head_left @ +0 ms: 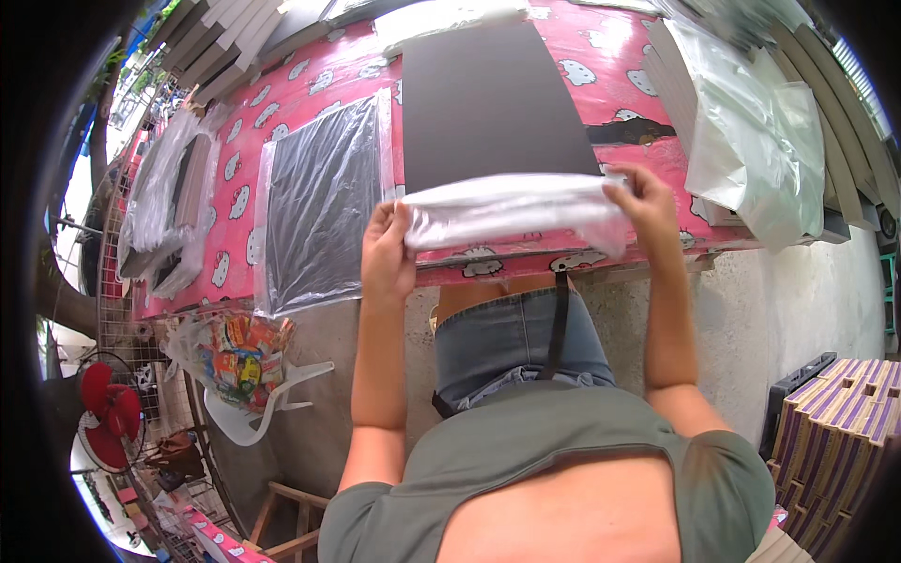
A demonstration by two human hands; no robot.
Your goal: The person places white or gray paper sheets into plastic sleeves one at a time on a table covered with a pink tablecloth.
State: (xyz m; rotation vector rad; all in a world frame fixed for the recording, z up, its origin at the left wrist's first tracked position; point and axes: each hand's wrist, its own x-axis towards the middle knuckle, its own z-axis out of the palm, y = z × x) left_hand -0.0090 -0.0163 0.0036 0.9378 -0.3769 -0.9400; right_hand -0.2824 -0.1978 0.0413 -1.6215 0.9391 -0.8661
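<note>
Pink cloth with white cat faces covers the table. On it, right in front of the person, a big dark board lies flat, and shiny plastic stretches across its near end. The left hand is closed, pinching one end of the plastic; the right hand pinches the other end. It's likely best to keep both hands level and pull softly and evenly, so the plastic does not bunch or rip. The board looks smooth, plain and straight-edged. The plastic is thin, crinkly and blurry, so I cannot tell if the board is inside it.
</note>
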